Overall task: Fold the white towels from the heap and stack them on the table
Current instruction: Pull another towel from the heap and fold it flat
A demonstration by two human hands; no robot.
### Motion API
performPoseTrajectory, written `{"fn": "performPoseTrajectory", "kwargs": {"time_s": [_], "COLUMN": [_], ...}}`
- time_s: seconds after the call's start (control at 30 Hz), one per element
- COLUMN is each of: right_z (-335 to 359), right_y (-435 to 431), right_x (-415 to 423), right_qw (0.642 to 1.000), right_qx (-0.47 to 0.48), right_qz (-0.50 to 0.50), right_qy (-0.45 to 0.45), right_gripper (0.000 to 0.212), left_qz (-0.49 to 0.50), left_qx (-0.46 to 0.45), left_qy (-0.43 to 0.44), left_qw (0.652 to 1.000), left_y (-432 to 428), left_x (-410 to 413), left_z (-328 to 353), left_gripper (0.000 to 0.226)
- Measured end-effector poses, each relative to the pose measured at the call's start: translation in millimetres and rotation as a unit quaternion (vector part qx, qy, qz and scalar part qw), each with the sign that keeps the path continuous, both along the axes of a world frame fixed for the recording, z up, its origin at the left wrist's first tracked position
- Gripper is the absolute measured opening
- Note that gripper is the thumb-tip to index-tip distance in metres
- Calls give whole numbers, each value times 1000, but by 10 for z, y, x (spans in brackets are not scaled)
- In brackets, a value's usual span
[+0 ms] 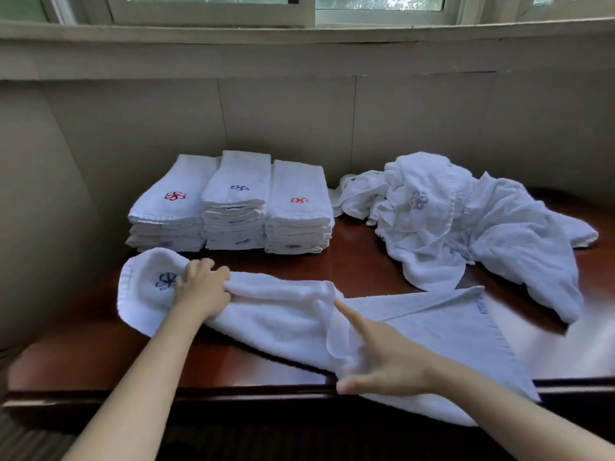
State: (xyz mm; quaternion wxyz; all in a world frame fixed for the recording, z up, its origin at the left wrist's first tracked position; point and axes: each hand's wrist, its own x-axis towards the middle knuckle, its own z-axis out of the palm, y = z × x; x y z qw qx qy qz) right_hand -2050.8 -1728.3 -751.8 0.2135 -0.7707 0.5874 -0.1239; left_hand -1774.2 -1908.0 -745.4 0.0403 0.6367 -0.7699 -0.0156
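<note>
The towel being worked lies across the near part of the dark wooden table, stretched from left to right, with its right end hanging over the table's front edge. The left hand rests on the towel's left part, fingers curled and gripping a bunched fold of cloth just beside a blue embroidered emblem. The right hand is at the towel's middle; its index finger is extended straight along the cloth, the thumb is spread to the side near the front edge, and a fold of cloth lies at the remaining fingers, but whether they grip it cannot be told because of blur. Behind the towel, 3 stacks of folded towels stand side by side, touching: the left stack shows a red emblem, the middle stack a blue one, the right stack a red one. The heap of unfolded white towels lies on the table's right part, near the right stack. A tiled wall and a window stand behind the table.
</note>
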Motion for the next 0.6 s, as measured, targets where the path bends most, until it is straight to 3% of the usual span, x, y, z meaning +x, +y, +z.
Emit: {"fn": "performPoseTrajectory", "kwargs": {"time_s": [0.07, 0.13, 0.2, 0.27, 0.33, 0.37, 0.47, 0.53, 0.6], "right_z": [-70, -105, -124, -115, -94, -75, 11, 124, 158], "right_y": [68, 72, 38, 32, 52, 64, 57, 64, 84], "right_x": [13, -12, -95, -189, -250, -274, -360, -425, -477], "right_qw": [995, 994, 989, 986, 989, 989, 982, 988, 986], "right_qx": [-72, -95, -122, -134, -117, -113, -133, -97, -73], "right_qz": [-11, -44, -81, -94, -86, -82, -65, -60, -42], "right_qy": [66, 43, 20, 30, 24, 40, 113, 109, 146], "right_gripper": [104, 86, 48, 7, 22, 28, 43, 44, 54], "left_qz": [-39, -38, -17, -30, -38, -32, 12, 7, -27], "left_qx": [3, -41, -74, -15, 93, 149, 289, 335, 321], "left_qy": [79, 121, 121, 93, 64, 89, 231, 195, 105], "left_qw": [996, 991, 990, 995, 993, 984, 929, 922, 941], "left_y": [12, 38, 96, 161, 245, 294, 419, 455, 485], "left_x": [138, 229, 268, 286, 306, 317, 392, 418, 356], "left_z": [-17, -25, 32, 95, 174, 232, 424, 467, 428], "left_gripper": [18, 26, 22, 40, 72, 78, 65, 60, 54]}}
